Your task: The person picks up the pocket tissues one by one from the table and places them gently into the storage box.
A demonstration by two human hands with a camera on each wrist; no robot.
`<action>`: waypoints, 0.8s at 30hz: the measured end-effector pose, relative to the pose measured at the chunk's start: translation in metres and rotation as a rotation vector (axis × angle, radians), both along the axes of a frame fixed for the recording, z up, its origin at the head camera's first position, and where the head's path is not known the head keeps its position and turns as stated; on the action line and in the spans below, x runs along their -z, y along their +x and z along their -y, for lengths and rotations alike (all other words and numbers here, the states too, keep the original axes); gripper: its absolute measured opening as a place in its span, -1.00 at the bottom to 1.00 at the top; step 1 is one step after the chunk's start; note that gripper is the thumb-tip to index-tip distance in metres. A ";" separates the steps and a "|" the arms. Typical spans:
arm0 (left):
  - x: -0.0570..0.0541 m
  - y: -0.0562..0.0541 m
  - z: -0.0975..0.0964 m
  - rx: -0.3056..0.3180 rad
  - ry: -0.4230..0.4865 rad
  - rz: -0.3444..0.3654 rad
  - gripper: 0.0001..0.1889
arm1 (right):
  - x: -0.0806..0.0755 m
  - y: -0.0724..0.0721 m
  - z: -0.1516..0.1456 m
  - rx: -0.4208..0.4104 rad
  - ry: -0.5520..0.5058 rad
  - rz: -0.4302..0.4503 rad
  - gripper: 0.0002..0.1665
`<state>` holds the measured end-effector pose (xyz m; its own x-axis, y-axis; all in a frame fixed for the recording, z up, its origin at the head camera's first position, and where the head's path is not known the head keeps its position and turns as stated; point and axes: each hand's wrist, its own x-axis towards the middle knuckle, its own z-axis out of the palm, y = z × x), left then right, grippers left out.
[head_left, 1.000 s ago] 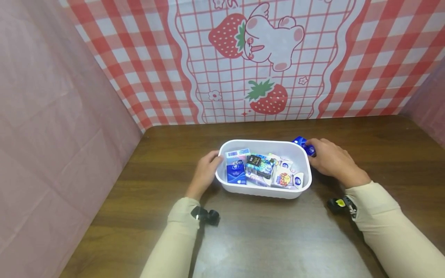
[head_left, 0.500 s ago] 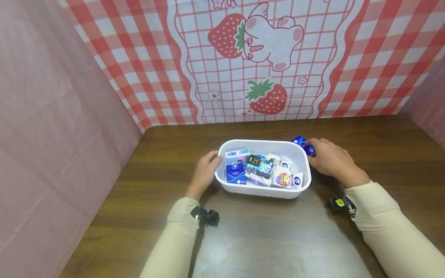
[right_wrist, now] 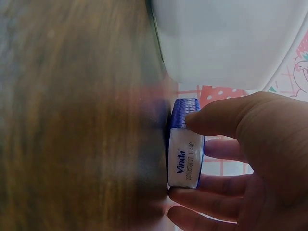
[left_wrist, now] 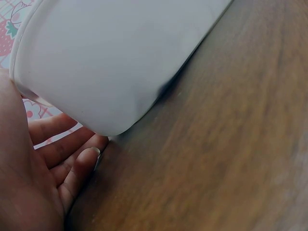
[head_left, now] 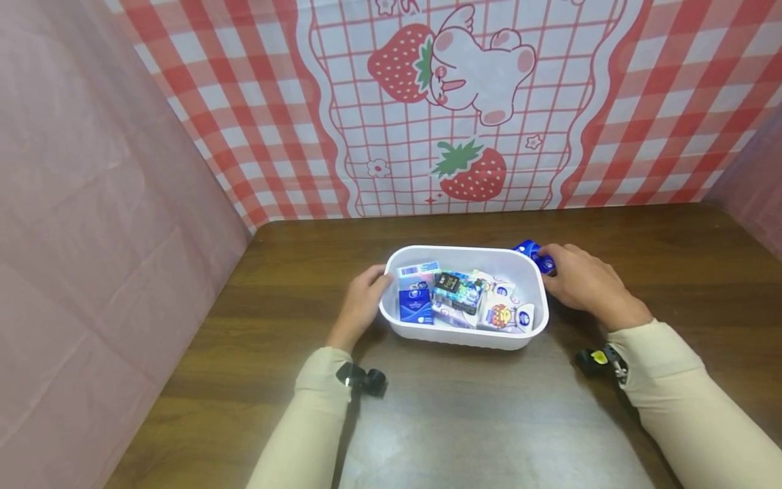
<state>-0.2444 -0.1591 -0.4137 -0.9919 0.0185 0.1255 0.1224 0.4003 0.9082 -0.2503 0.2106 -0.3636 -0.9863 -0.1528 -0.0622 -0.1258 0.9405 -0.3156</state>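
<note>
A white plastic basin (head_left: 458, 337) stands on the table, holding several small tissue packs. Among them are a blue pack (head_left: 416, 307), a dark floral pack (head_left: 457, 291) and a white cartoon pack (head_left: 504, 315). My left hand (head_left: 359, 303) holds the basin's left end, thumb over the rim; in the left wrist view its loosely bent fingers (left_wrist: 79, 166) lie by the outer wall. Outside the basin's back right corner, my right hand (head_left: 583, 282) grips a blue Vinda tissue pack (right_wrist: 185, 156), thumb on its near edge. That pack stands on its narrow side on the table.
The brown wooden table (head_left: 476, 421) runs back to a red-and-white checked cloth (head_left: 269, 122) with strawberry prints. A pink cloth (head_left: 110, 238) hangs along the left side. Small black cameras (head_left: 366, 382) are strapped to both wrists.
</note>
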 end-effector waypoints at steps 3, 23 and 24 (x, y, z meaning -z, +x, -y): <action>0.000 0.000 0.000 0.000 0.001 -0.001 -0.61 | 0.000 0.000 0.000 0.003 0.000 0.001 -0.11; -0.001 0.000 -0.001 0.001 -0.003 0.010 -0.60 | 0.002 -0.001 -0.002 0.020 -0.017 -0.029 -0.07; 0.000 0.000 -0.001 -0.001 -0.004 0.009 -0.60 | 0.002 -0.001 -0.002 0.021 -0.019 -0.029 -0.08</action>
<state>-0.2442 -0.1585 -0.4133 -0.9931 0.0184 0.1161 0.1136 0.4036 0.9079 -0.2513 0.2121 -0.3653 -0.9906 -0.1330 -0.0311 -0.1155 0.9370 -0.3297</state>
